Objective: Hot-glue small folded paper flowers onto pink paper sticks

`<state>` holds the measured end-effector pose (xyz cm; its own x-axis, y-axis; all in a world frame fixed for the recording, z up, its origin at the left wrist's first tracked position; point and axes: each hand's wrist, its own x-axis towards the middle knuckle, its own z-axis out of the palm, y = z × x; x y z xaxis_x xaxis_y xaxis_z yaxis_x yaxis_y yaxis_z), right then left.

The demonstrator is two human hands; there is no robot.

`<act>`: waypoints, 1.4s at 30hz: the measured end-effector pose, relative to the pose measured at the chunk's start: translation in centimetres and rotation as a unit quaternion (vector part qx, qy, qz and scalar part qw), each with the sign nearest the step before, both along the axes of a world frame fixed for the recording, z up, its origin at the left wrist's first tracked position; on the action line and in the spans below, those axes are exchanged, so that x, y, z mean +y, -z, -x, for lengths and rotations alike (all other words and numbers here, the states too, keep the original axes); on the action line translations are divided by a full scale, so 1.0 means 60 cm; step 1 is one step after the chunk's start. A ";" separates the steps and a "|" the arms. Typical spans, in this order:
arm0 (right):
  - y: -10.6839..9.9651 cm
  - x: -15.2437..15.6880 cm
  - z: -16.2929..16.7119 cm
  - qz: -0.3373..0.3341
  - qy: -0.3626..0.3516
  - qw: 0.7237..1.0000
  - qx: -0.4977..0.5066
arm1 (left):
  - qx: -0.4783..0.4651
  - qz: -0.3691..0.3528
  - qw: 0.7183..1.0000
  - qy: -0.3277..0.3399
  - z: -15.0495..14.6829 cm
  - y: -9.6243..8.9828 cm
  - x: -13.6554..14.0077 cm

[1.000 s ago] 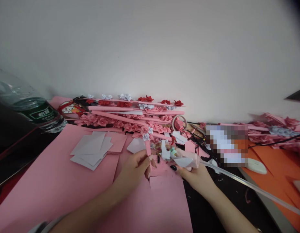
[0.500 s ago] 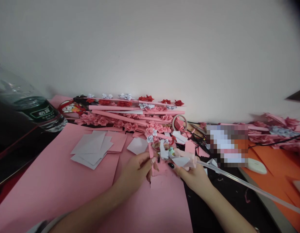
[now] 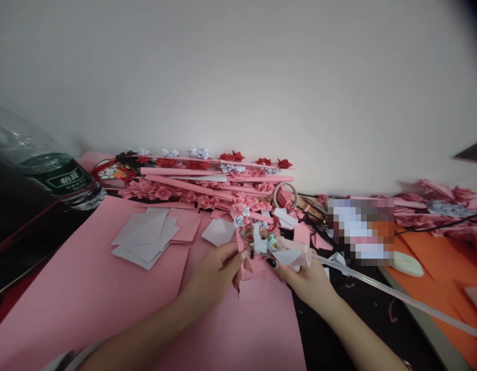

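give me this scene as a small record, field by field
left hand: pinching a pink paper strip
right hand: holding a pale pink tool, clear rod behind it
on pink sheet: white paper pieces
behind hands: paper flowers, tape roll
far left: clear bottle, green label

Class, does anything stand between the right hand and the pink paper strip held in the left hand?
Yes. In this view, the pale pink tool held in the right hand, with white paper pieces on or beside it, lies between that hand and the pink paper strip in the left hand. Contact cannot be told.
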<state>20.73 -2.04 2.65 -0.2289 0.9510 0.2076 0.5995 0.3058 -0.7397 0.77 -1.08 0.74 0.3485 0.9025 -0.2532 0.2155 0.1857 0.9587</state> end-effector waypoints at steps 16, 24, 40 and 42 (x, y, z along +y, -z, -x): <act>0.004 0.000 -0.002 -0.006 0.008 1.000 0.011 | 0.010 -0.007 1.000 0.001 -0.001 0.000 0.000; 0.002 -0.002 -0.001 -0.004 0.015 1.000 -0.003 | 0.007 -0.001 1.000 0.003 0.000 -0.006 0.000; -0.004 -0.004 0.005 0.000 0.022 1.000 -0.022 | 0.010 -0.005 1.000 0.002 0.001 -0.006 -0.001; -0.004 -0.004 0.005 -0.008 0.026 0.999 -0.024 | 0.011 -0.001 1.000 0.005 0.001 -0.005 -0.001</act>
